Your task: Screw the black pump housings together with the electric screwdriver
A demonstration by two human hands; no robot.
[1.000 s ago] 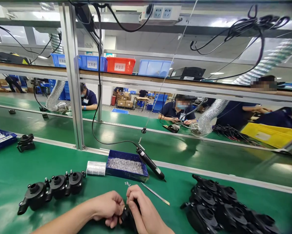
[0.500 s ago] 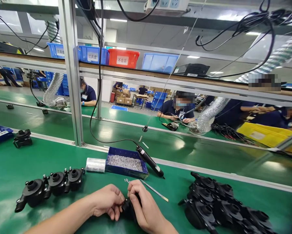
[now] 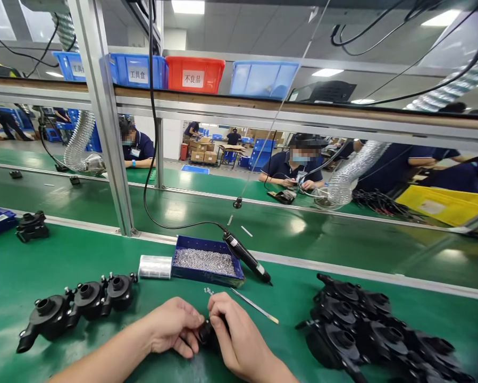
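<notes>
My left hand (image 3: 174, 325) and my right hand (image 3: 233, 335) meet over the green mat at the bottom middle, both closed around a small black plastic part (image 3: 207, 336) that shows only between the fingers. Just beyond my knuckles lie a few loose screws (image 3: 209, 291) and thin tweezers (image 3: 254, 306). A blue tray of small silver screws (image 3: 207, 262) sits farther back, with an electric screwdriver (image 3: 246, 258) resting on its right edge, hung from a black cable.
Three black pump housings (image 3: 79, 308) stand in a row at left, a pile of black housings (image 3: 366, 330) at right. A clear plastic roll (image 3: 154, 266) lies beside the tray. An aluminium post (image 3: 105, 122) rises behind. Other people work across the green conveyor (image 3: 302, 229).
The view has tilted slightly, shifting everything a little down and left in the picture. My hands stay closed together on the black part with only small finger shifts.
</notes>
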